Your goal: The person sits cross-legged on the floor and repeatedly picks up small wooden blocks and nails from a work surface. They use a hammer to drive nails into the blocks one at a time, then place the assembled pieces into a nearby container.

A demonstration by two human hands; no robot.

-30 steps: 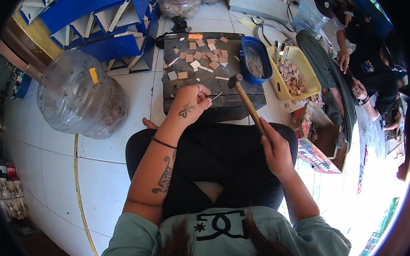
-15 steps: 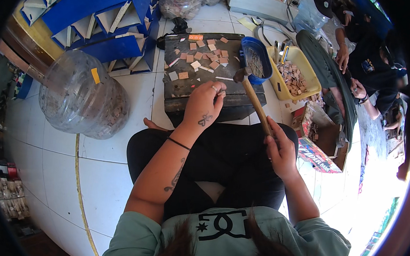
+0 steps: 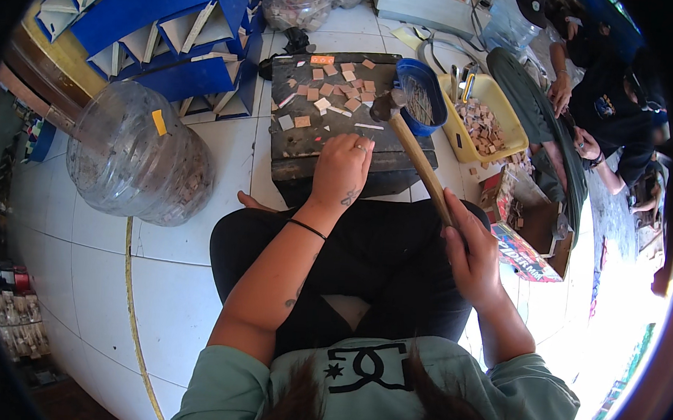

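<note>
the right hand (image 3: 471, 255) is wrapped round the handle of a hammer (image 3: 424, 167), which slants up and to the left from that grip; its head hangs beyond the left hand (image 3: 343, 168), a little to that hand's right, though how high above the counter (image 3: 298, 151) cannot be told. the left hand is at the counter's near edge, back turned up, fingers drawn together and bent downward; whether they pinch a small piece or nothing cannot be told, as the tips are mostly hidden. just beyond its fingers lies a pale strip (image 3: 369, 126), and farther beyond, the squares (image 3: 353, 104) are scattered flat on the counter, none visibly under the hammer. to the right of the left hand is a blue tub (image 3: 430, 130) of thin pins (image 3: 420, 100), and farther right a yellow tray (image 3: 503, 152) heaped with more small pieces. the step in hand looks like steadying the spot with the left hand while the hammer is held ready over the counter. the next move would seem to call for a short, measured tap, with the hammer's face squared and the left fingers kept well out from under it.
</note>
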